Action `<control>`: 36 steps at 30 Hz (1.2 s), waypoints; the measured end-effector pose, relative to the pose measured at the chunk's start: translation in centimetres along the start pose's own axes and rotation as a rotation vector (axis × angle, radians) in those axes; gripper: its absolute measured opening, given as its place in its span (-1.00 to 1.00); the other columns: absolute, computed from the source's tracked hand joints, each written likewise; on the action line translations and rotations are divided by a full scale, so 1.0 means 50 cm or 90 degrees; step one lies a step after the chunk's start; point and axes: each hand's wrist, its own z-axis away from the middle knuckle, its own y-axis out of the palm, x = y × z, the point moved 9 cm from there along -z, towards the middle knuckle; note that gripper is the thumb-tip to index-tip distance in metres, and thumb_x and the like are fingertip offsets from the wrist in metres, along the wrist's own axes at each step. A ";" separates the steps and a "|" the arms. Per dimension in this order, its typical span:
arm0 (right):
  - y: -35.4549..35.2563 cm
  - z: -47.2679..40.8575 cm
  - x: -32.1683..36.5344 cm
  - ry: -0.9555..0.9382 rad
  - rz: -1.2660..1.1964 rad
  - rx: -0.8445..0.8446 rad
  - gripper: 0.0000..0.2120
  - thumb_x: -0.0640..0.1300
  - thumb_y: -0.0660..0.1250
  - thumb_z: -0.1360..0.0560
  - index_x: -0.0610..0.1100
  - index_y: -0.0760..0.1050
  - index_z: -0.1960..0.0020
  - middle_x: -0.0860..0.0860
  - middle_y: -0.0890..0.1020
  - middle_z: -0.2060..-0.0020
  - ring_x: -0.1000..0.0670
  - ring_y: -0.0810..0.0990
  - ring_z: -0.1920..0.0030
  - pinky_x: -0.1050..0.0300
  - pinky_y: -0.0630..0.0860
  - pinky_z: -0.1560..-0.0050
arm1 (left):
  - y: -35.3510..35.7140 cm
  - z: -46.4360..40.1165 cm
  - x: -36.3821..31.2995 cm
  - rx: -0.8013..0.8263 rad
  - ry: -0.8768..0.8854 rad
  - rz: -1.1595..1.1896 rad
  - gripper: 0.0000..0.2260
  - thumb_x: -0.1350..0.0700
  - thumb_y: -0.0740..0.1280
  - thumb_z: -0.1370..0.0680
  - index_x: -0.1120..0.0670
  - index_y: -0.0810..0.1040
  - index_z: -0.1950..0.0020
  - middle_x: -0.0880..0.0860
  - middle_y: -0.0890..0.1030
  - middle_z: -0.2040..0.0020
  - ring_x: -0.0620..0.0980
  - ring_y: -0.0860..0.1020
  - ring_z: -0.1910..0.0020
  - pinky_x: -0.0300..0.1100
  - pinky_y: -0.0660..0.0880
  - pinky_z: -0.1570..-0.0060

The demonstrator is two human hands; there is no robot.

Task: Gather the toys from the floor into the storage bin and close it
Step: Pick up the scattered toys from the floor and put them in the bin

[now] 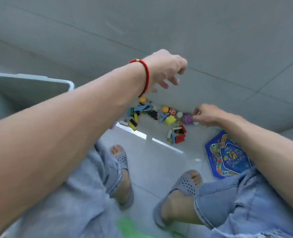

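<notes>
Pinching something small, right hand (206,115) touches purple ball (187,119); left hand (166,69) hangs loosely curled, empty.

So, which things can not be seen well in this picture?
- Bin: the left arm and the frame edge hide most; contents unseen.
- Right hand: fingertips by the purple ball, grip unclear.
- Game board: the right arm covers part.
- Toy pile: small, blurred.
</notes>
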 end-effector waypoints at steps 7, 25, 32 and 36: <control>0.330 -0.117 -0.141 0.046 -0.034 0.104 -0.60 -0.06 0.33 -0.48 -0.06 0.46 -0.31 -0.11 0.56 -0.25 -0.17 0.54 -0.26 0.00 0.51 -0.20 | 0.187 -0.164 0.340 0.083 -0.282 -0.029 -0.76 0.07 0.27 -0.58 0.15 0.55 -0.17 0.10 0.68 -0.02 0.08 0.57 0.08 -0.05 0.50 0.00; 0.474 -0.244 -0.054 0.103 -0.166 -0.115 -0.70 -0.16 0.31 -0.59 -0.23 0.45 -0.29 -0.23 0.36 -0.35 -0.28 0.58 0.00 -0.07 0.52 0.05 | 0.306 -0.219 0.625 0.097 -0.436 -0.054 -0.81 0.12 0.26 -0.58 0.15 0.56 -0.13 0.14 0.66 -0.02 0.11 0.63 -0.03 0.05 0.61 -0.11; 0.498 -0.238 -0.033 0.030 -0.132 -0.119 -0.81 -0.32 0.34 -0.52 -0.27 0.51 -0.13 -0.25 0.47 -0.13 -0.29 0.57 0.24 -0.02 0.47 0.33 | 0.342 -0.297 0.648 -0.021 -0.314 -0.093 -0.83 0.18 0.37 -0.51 0.05 0.58 -0.09 0.10 0.66 0.04 0.06 0.64 0.16 -0.19 0.60 0.08; 0.516 -0.215 -0.013 -0.002 -0.164 -0.093 -0.74 -0.37 0.26 -0.52 -0.25 0.45 -0.20 -0.22 0.43 -0.14 -0.27 0.55 0.08 -0.11 0.53 0.17 | 0.385 -0.329 0.646 -0.034 -0.250 -0.115 -0.80 0.20 0.41 -0.48 0.06 0.61 -0.09 0.09 0.67 0.09 0.07 0.63 0.11 -0.19 0.58 0.07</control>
